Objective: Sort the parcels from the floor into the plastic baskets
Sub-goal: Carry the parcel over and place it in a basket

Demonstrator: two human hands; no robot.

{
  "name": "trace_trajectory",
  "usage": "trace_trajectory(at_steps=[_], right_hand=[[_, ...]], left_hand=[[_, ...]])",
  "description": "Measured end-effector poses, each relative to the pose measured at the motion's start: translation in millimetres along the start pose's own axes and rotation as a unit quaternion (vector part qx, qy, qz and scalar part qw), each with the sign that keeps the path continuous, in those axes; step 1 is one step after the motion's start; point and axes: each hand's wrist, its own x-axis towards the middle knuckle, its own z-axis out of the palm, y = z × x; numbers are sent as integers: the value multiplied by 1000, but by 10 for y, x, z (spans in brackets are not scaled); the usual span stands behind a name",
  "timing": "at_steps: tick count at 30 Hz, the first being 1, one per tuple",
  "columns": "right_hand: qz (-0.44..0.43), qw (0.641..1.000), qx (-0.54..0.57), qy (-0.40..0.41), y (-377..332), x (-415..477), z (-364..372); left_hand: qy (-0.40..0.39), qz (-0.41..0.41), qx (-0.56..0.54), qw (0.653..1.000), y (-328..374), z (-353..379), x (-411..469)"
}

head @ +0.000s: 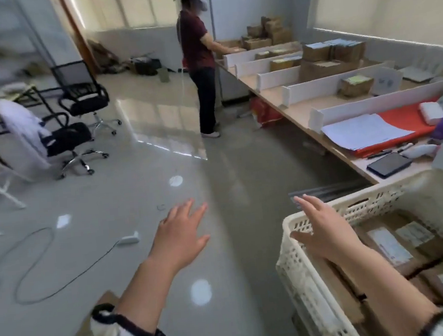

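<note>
— Beside the basket (326, 212), what were the hands doing?

— The white perforated plastic basket sat at the lower right, and the right hand (324, 228) was stretched out over its near-left corner, palm down, fingers spread and slack, gripping nothing. I could not tell whether the palm actually touched the rim or only hung above it. The left hand (182, 235) was out to the left of the basket, over bare grey floor (137, 196), equally flat and empty, fingers fanned.

— And the parcels?

— Several brown parcels (398, 246) with white labels lay inside the basket, packed flat against one another, to the right of the right hand. A brown corner of cardboard (106, 298) showed on the floor left of the basket, beneath the left forearm; too little of it was visible to say what it was.

— What else stood around the basket?

— Behind it ran a long table (274, 82) split by white dividers (367, 74), with more brown boxes stacked in the far bays and a dark tablet (389, 164) in the bay nearest the basket. Another person (200, 62) stood at the table's far end, hands on a box. Well to the left of the basket were two black office chairs (79, 91) and a cable (36, 264) looping across the floor to a white power strip (129, 239).
</note>
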Motion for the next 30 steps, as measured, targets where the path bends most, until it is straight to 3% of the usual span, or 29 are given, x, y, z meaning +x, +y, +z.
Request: trace_trajectory(at_steps=[6, 12, 22, 30], right_hand=[[-166, 985, 37, -43, -1587, 97, 400], [-348, 930, 45, -114, -2984, -12, 806], [-530, 825, 14, -195, -4389, 159, 1168], [-601, 762, -17, -240, -4722, 358, 1524]], left_hand=[[23, -199, -12, 980, -1291, -251, -1438], [52, -365, -4, 930, -1983, -389, -2679], [78, -584, -45, 807, -2234, -310, -3667], [133, -700, -105, 694, -2054, -39, -3932]])
